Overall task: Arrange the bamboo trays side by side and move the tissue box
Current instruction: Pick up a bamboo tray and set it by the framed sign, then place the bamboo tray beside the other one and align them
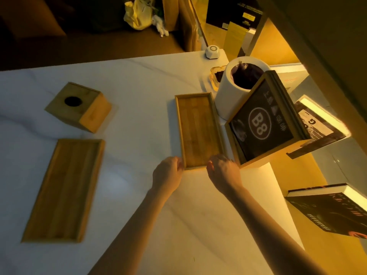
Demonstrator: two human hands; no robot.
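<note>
Two long bamboo trays lie on the white table (139, 86). One tray (199, 130) sits right of centre, its long side running away from me. My left hand (168, 171) touches its near left corner and my right hand (223, 171) its near right corner, fingers curled at the rim. The other tray (65, 189) lies far to the left, slightly tilted, apart from the first. A square bamboo tissue box (79, 107) with a round dark hole on top stands at the back left, beyond that tray.
A white cylindrical bin (228, 92) with a dark liner stands just behind the right tray. A wooden box with a black "B8" cover (262, 124) leans close on the tray's right. Books (333, 213) lie off the table's right edge. A small white device (212, 51) sits at the back.
</note>
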